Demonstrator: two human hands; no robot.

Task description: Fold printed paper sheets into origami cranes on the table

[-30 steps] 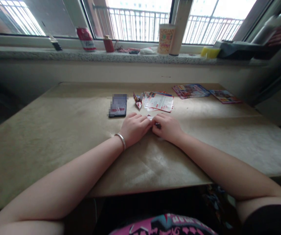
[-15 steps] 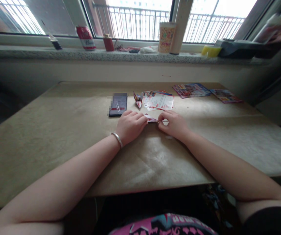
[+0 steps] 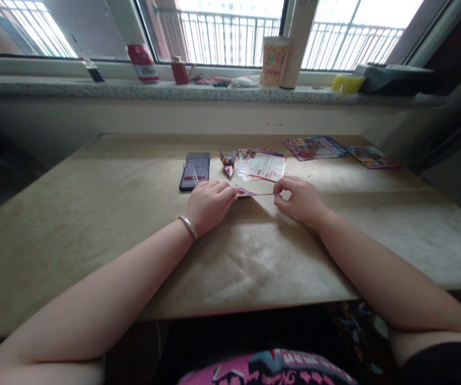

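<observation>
My left hand, with a silver bangle at the wrist, is closed on a small pink printed packet just above the table. Its fingers hide the packet's left end. To the right, my right hand makes a pinch with thumb and forefinger on a thin strip, which stretches from the packet's right end. A second thin reddish line runs from the pinch toward the papers; I cannot tell if it is part of the same piece. Beyond the hands lie a white printed sheet over colourful cards and a crumpled wrapper.
A phone lies just beyond my left hand. Colourful card packs and another pack lie at the table's back right. The windowsill holds a can, a red bottle, a paper cup and a yellow object.
My right hand has moved right, away from the left, and the thin strip now spans the wider gap. The left hand has shifted slightly left. A hand at the upper right has left view.
</observation>
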